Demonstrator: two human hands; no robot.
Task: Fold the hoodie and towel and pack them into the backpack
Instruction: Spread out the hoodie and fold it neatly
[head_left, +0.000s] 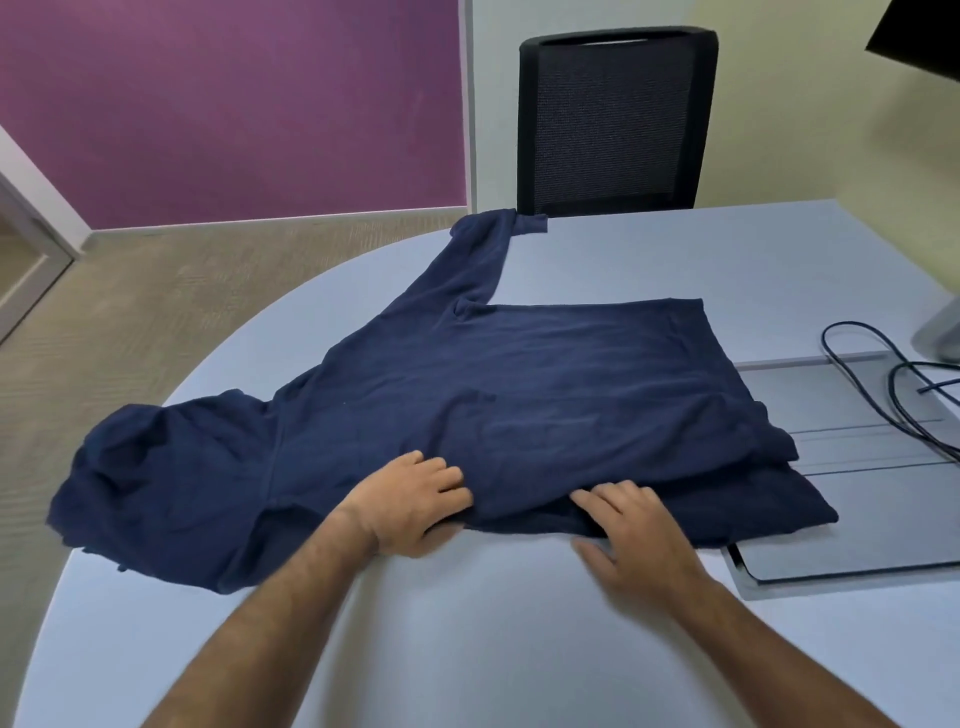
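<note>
A navy blue hoodie lies spread on the pale blue table, its hood at the left end and one sleeve stretching toward the far edge. Its near side is folded over the body. My left hand rests flat on the near edge of the fold, fingers straight. Just to its right, my right hand lies on the same edge, its fingertips tucked a little under the cloth layer. No towel or backpack is in view.
A black mesh chair stands behind the table. To the right, a grey flat panel carries black cables, and the hoodie's hem overlaps it. A monitor base stands at the right edge. Carpet lies beyond the rounded left edge.
</note>
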